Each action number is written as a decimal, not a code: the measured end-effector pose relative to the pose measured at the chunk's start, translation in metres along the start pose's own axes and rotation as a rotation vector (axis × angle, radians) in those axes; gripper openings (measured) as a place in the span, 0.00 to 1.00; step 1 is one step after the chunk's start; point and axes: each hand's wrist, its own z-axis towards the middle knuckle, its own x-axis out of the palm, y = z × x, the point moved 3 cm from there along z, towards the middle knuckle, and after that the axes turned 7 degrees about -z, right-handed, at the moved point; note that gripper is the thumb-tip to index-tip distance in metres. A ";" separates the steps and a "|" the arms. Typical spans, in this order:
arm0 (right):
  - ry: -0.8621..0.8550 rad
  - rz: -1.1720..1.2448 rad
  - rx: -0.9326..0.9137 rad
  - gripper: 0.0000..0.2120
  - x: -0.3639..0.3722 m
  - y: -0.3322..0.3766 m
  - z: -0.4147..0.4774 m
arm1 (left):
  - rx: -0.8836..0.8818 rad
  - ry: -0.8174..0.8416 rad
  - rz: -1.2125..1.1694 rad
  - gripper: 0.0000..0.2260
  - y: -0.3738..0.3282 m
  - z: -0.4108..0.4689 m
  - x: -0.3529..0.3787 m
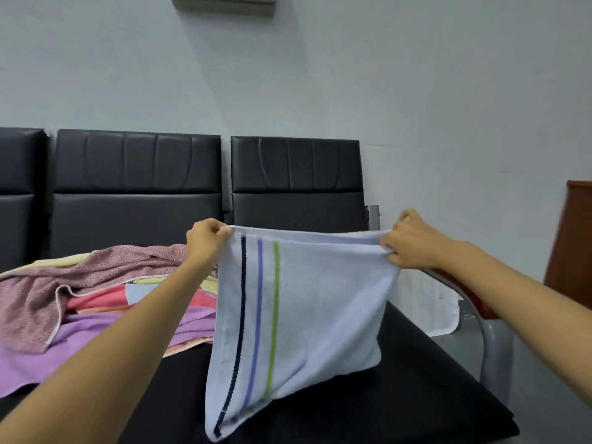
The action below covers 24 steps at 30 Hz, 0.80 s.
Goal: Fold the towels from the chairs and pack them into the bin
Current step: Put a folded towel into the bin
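**A:** Where was the striped towel (307, 309)?

**B:** It hung doubled over the black chair seat (400, 395). Its top edge was stretched between both hands, and its low corner at six o'clock appeared to rest on the seat. The left hand (205, 238) pinched the corner at ten o'clock, the right hand (407, 243) the corner at two. Each grip was closed tight on cloth.

**A:** How would it handle?

**B:** Light, soft and limp, I judged. It sagged wherever nothing held it, so the corners were the places to hold.

**A:** And room to move?

**B:** The seat lay bare toward five o'clock. The pile of towels (96, 299) crowded nine o'clock, and the metal armrest (490, 341) bounded three o'clock. No bin was in view.
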 end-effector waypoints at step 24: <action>-0.195 0.311 0.387 0.11 -0.038 -0.047 -0.013 | 0.304 0.120 -0.147 0.14 -0.051 -0.022 -0.036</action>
